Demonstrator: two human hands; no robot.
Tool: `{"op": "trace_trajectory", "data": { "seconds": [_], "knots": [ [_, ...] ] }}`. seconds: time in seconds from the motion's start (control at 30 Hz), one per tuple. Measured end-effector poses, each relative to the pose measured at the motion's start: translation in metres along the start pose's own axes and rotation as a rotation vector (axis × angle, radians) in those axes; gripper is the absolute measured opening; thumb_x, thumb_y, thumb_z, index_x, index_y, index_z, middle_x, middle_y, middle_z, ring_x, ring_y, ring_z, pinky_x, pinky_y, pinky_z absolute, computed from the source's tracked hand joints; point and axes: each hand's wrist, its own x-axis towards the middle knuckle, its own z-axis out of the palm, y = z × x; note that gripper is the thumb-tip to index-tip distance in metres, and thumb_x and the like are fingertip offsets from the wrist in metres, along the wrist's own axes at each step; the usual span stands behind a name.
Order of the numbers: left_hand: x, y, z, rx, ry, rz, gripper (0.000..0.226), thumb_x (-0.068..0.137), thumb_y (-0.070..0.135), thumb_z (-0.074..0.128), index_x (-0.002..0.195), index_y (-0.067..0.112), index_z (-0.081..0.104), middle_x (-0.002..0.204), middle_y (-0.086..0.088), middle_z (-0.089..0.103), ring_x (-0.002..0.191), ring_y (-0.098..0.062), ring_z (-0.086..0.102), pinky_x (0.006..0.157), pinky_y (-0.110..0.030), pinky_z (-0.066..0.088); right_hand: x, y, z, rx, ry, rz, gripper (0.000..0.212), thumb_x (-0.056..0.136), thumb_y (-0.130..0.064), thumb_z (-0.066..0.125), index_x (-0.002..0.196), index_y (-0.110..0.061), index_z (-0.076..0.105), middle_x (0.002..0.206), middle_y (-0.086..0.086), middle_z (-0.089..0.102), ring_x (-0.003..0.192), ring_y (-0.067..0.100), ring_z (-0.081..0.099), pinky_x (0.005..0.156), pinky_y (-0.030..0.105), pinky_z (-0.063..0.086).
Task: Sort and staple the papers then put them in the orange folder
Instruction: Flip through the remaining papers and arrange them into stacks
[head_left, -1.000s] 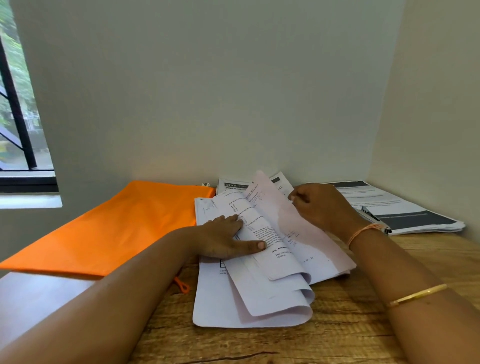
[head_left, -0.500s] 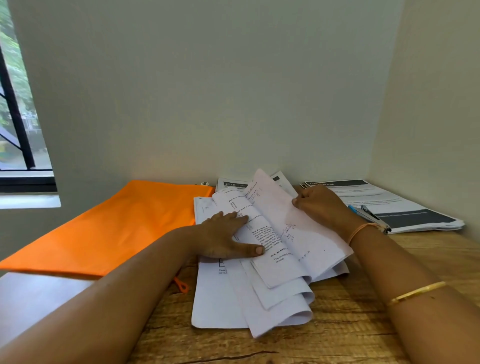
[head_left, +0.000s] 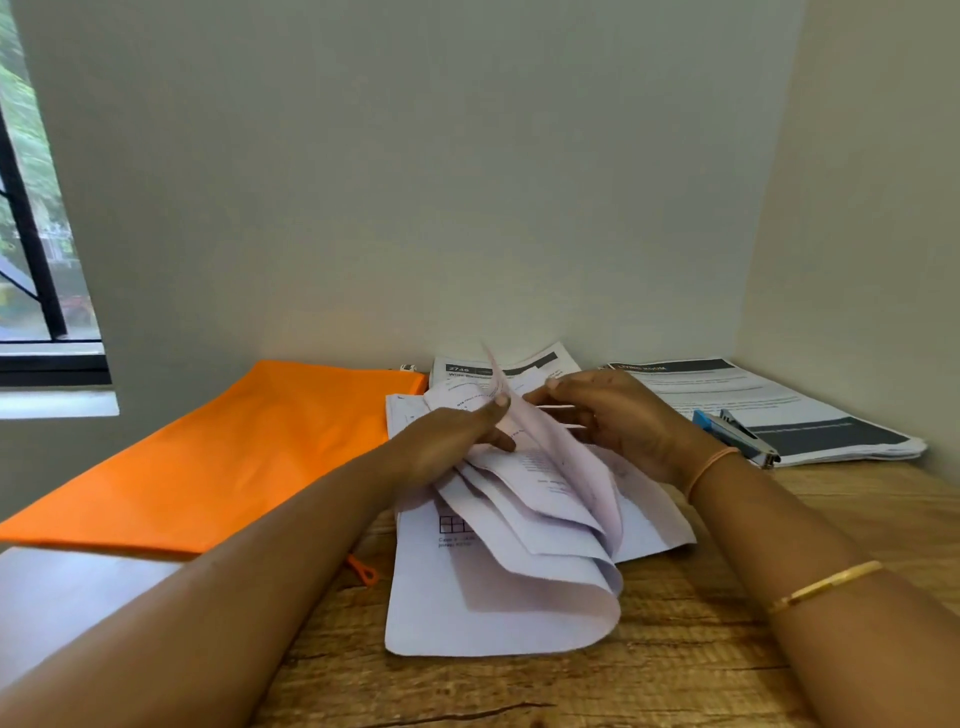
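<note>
At the middle of the table (head_left: 675, 649), between the orange folder (head_left: 234, 457) on the left and the blue stapler (head_left: 737, 436) lying on a printed stack (head_left: 841, 410) to the right, I see the papers (head_left: 519, 582) fanned out and curling, their near edges bowed over. The left hand (head_left: 452, 447) has its fingers (head_left: 500, 401) pinched on one raised sheet. The right hand (head_left: 618, 415) has its fingers curled in among the loose pages on the other side. My worry is the fan: the sheets are out of line, so a slack pinch could let several slide across the table or fall out of order. A hard pull on the thin raised sheet could crease or tear it. Stapling before the edges are squared would, I judge, lock them crooked.
</note>
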Motion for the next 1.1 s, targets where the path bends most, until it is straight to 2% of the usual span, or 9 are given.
{"op": "trace_trajectory", "data": {
  "seconds": [0.1,0.3,0.5,0.63,0.73,0.8,0.87,1.0,1.1],
  "knots": [
    [-0.003,0.001,0.007,-0.005,0.091,0.001,0.063,0.070,0.076,0.050,0.088,0.022,0.077,0.102,-0.002,0.069,0.095,-0.023,0.064,0.092,-0.039,0.051,0.000,0.001,0.005,-0.060,-0.027,0.001,0.024,0.092,-0.023,0.058,0.102,-0.008,0.072,0.103,0.002,0.073,0.103,0.015,0.066,0.102,0.041,0.046],
    [-0.003,0.005,0.017,-0.081,0.196,-0.078,0.020,0.086,0.027,0.066,0.094,0.009,0.069,0.096,-0.014,0.070,0.089,-0.030,0.067,0.085,-0.043,0.056,-0.001,0.000,0.010,-0.109,-0.039,0.017,0.022,0.093,-0.021,0.056,0.099,-0.009,0.073,0.106,-0.001,0.072,0.107,0.011,0.063,0.102,0.038,0.045],
    [0.002,0.003,0.015,-0.149,0.261,-0.104,0.036,0.081,0.033,0.072,0.100,0.003,0.067,0.096,-0.014,0.068,0.090,-0.029,0.065,0.087,-0.044,0.054,-0.001,-0.001,0.012,-0.118,0.027,0.001,0.019,0.092,-0.017,0.057,0.103,-0.009,0.070,0.105,0.000,0.071,0.103,0.012,0.064,0.097,0.037,0.049],
    [0.006,-0.001,0.017,-0.140,0.310,-0.039,0.046,0.084,0.043,0.066,0.084,-0.003,0.065,0.093,-0.021,0.067,0.083,-0.030,0.063,0.085,-0.038,0.052,0.002,0.000,0.012,-0.117,0.069,0.036,0.019,0.092,-0.020,0.059,0.108,-0.013,0.066,0.109,0.001,0.068,0.104,0.015,0.063,0.093,0.039,0.052],
    [0.005,-0.003,0.017,-0.136,0.327,0.016,0.046,0.089,0.047,0.057,0.069,0.005,0.054,0.079,-0.025,0.056,0.072,-0.026,0.050,0.072,-0.034,0.042,0.003,0.000,0.009,-0.116,0.125,0.063,0.015,0.092,-0.020,0.058,0.105,-0.015,0.064,0.105,0.001,0.066,0.092,0.012,0.063,0.082,0.028,0.054],
    [0.005,-0.003,0.017,-0.112,0.325,0.017,0.048,0.091,0.048,0.052,0.063,0.010,0.046,0.073,-0.015,0.050,0.071,-0.024,0.046,0.070,-0.034,0.037,0.001,-0.001,0.004,-0.155,0.190,0.044,0.012,0.092,-0.017,0.057,0.099,-0.011,0.065,0.090,0.000,0.065,0.072,0.006,0.059,0.059,0.010,0.049],
    [0.007,-0.004,0.016,-0.073,0.319,0.015,0.047,0.092,0.049,0.049,0.064,0.011,0.046,0.074,-0.013,0.051,0.071,-0.024,0.046,0.071,-0.034,0.037,0.000,-0.004,-0.002,-0.168,0.238,0.060,0.014,0.093,-0.019,0.055,0.090,-0.008,0.064,0.076,0.000,0.061,0.057,0.005,0.055,0.043,0.010,0.040],
    [0.005,-0.006,0.016,-0.069,0.302,0.030,0.043,0.090,0.043,0.057,0.077,0.002,0.061,0.087,-0.022,0.063,0.081,-0.032,0.059,0.080,-0.041,0.050,-0.003,-0.008,-0.010,-0.036,0.218,0.257,0.021,0.097,-0.026,0.049,0.081,-0.016,0.057,0.076,0.004,0.058,0.063,0.015,0.053,0.053,0.022,0.042],
    [0.004,-0.007,0.015,-0.054,0.296,0.049,0.044,0.091,0.043,0.056,0.088,0.000,0.066,0.096,-0.019,0.067,0.091,-0.032,0.063,0.090,-0.046,0.051,-0.004,-0.004,-0.013,-0.104,0.155,0.302,0.010,0.095,-0.019,0.052,0.104,-0.016,0.057,0.092,0.007,0.058,0.079,0.021,0.054,0.073,0.031,0.046]
  ]
}}
